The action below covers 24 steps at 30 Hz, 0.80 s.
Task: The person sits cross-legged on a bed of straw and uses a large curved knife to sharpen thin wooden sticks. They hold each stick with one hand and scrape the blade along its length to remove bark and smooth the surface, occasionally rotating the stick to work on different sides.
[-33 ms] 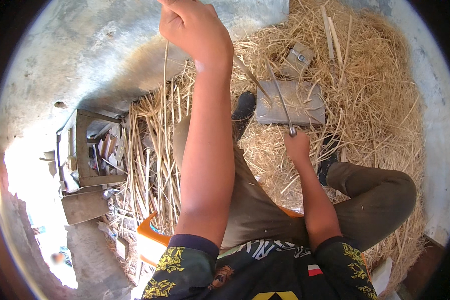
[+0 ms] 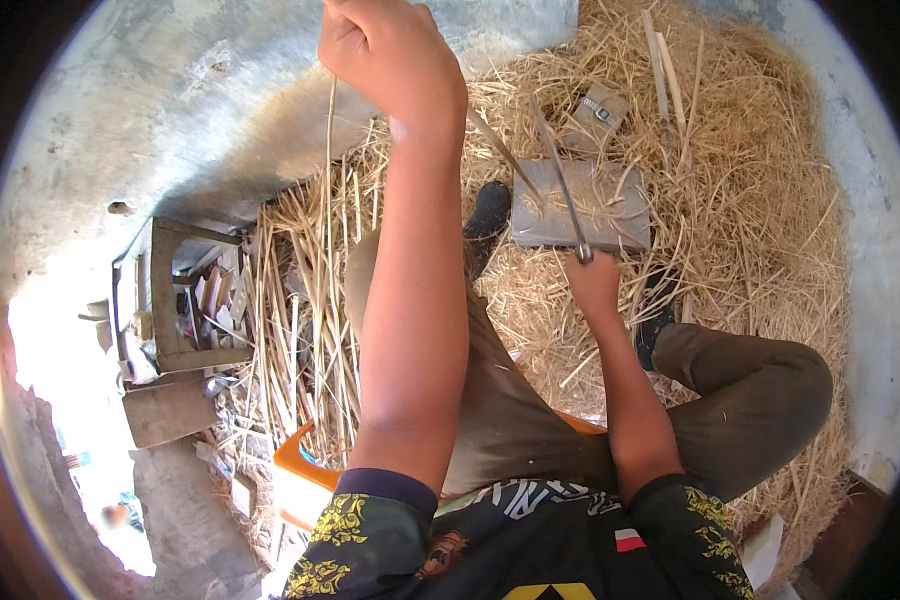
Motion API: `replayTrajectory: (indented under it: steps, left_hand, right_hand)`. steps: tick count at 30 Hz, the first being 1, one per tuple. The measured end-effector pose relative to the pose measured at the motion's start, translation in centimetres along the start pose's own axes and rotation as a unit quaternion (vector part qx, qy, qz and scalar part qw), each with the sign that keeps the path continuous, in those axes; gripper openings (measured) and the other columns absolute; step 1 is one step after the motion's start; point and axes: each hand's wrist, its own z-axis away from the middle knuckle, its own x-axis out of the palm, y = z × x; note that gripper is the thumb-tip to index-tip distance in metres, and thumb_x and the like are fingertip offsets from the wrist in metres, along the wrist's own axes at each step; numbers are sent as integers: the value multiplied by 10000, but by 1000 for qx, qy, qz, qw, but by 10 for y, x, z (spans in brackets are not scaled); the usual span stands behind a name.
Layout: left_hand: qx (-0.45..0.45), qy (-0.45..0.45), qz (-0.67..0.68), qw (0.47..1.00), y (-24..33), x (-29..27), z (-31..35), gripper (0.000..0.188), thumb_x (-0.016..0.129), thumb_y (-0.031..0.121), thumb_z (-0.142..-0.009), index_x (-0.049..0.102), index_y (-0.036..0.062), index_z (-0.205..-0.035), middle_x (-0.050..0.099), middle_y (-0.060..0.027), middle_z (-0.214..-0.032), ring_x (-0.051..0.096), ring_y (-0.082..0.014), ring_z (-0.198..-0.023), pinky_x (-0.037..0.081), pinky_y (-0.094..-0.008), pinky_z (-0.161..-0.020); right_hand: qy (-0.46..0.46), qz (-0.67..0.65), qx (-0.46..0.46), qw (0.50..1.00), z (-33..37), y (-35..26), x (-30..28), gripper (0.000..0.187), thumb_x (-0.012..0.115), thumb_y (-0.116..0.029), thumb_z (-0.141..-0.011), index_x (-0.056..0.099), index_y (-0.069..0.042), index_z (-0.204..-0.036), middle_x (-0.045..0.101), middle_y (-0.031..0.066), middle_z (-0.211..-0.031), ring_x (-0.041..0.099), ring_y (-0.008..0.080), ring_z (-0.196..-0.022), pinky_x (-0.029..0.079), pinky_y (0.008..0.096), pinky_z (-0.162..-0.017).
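Note:
My left hand [image 2: 395,55] is raised at the top of the view, fingers closed. From behind its wrist a bamboo strip [image 2: 502,150] slants down onto a grey block [image 2: 618,232]. Below the knuckles hangs a thin strip end [image 2: 331,140]; whether both are one piece is hidden. My right hand [image 2: 595,283], closed, grips the handle of a long, narrow knife [image 2: 560,185]. The knife's blade points up and away over the block, right of the strip. Pale shavings lie on the block's top.
Straw-like shavings [image 2: 750,170] cover the floor, with a small box [image 2: 602,110] beyond the block. Long strips [image 2: 295,350] lie to my left, beside a wooden frame [image 2: 205,360] holding scraps. Walls [image 2: 220,120] rise left and right. An orange chair [image 2: 295,465] shows under me.
My right hand and the knife have shifted slightly away from me and a little to the left. The left hand stays almost where it was.

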Motion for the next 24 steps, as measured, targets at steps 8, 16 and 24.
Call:
replayTrajectory:
  steps: [8, 16, 24]
  left_hand:
    - [-24, -23, 1, 999, 8, 9, 6, 552, 407, 557, -1039, 360, 144, -676, 283, 63, -549, 264, -57, -430, 221, -243, -386]
    - [-45, -79, 57, 994, 1, -5, 2, 568, 382, 579, -1037, 360, 142, -675, 275, 54, -536, 258, -66, -429, 213, -257, -384]
    - [-110, -105, 133, 979, 5, -7, -2, 580, 403, 607, -1019, 293, 173, -651, 227, 64, -521, 180, -76, -424, 158, -275, -400]
  right_hand:
    - [-36, -133, -22, 990, 19, -114, -47, 295, 640, -236, -817, 672, 56, -783, 636, 212, -633, 624, 363, -579, 474, 442, -595]
    - [-71, -70, -63, 993, 30, -144, -81, 310, 640, -233, -819, 636, 59, -714, 623, 207, -614, 633, 370, -585, 473, 454, -589]
    - [-51, -105, -61, 991, 35, -142, -67, 279, 641, -209, -836, 636, 53, -741, 619, 197, -624, 605, 337, -565, 465, 427, -595]
